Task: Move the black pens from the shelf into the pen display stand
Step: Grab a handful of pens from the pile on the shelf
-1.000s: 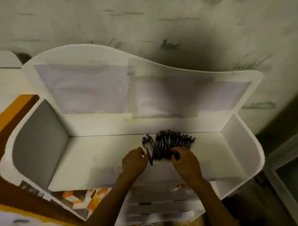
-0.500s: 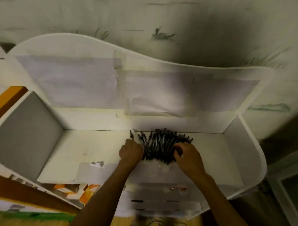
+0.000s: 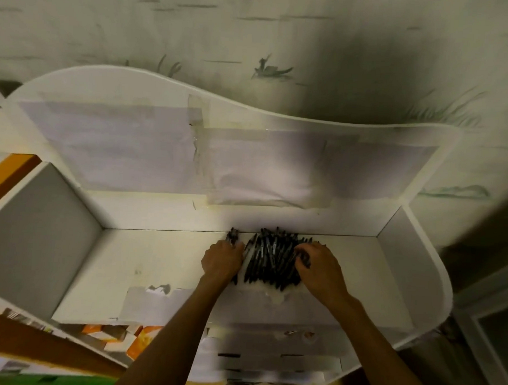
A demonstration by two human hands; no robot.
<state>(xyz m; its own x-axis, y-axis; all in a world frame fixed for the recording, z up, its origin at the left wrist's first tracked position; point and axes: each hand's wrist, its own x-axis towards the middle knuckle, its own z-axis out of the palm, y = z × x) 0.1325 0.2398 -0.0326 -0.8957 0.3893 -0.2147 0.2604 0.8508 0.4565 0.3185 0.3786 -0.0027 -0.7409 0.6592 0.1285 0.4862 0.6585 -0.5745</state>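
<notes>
A heap of several black pens [image 3: 273, 258] lies on the white shelf [image 3: 145, 254], against its back edge. My left hand [image 3: 222, 259] is closed around a few black pens at the heap's left side; their tips [image 3: 233, 236] stick out above my fingers. My right hand [image 3: 316, 265] rests on the heap's right side with its fingers curled into the pens. Below the shelf's front edge, white tiers with dark slots [image 3: 269, 357] show; whether they are the pen display stand I cannot tell.
The shelf has a tall curved back panel [image 3: 248, 151] with taped paper sheets and rounded side walls [image 3: 38, 235]. Orange and white boxes [image 3: 118, 336] sit under the shelf at the lower left. A patterned wall [image 3: 253, 41] stands behind.
The camera has come closer and the view shifted. My left hand has closed on a few pens at the heap's left; my right hand has slid onto the heap's right side.
</notes>
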